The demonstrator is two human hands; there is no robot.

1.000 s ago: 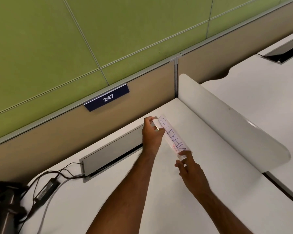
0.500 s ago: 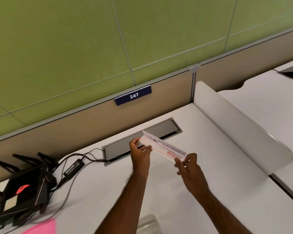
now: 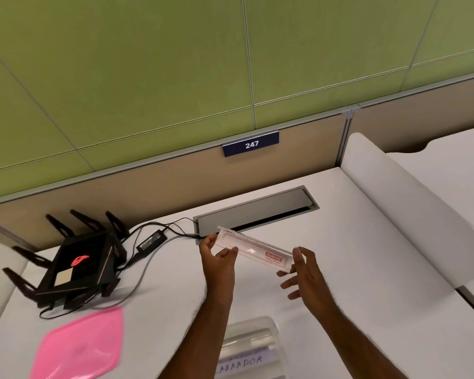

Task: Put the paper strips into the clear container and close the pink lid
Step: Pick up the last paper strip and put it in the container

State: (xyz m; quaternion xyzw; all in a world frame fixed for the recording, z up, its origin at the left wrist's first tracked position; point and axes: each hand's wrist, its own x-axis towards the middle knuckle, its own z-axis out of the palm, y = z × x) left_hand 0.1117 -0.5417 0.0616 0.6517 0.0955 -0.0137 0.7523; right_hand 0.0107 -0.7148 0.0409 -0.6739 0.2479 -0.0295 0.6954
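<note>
Paper strip (image 3: 253, 250) with a red border and a red "GEMSON" label sits in the air above the white desk (image 3: 340, 269), held long-ways between both hands and tilted down to the right. Left hand (image 3: 218, 258) pinches the strip's left end between thumb and fingers. Right hand (image 3: 305, 272) touches the right end with thumb and index finger, other fingers spread loose below; grip there looks light. Clear container (image 3: 251, 348) stands at the bottom edge between the forearms, lid off, with strips already inside, 1 showing handwritten letters. Pink lid (image 3: 78, 348) lies flat on the desk to the left, well apart from the container. Black router (image 3: 74, 265) with antennas sits behind the lid, cables running to the cable tray (image 3: 255, 212). Plate "247" (image 3: 251, 144) is on the partition.
</note>
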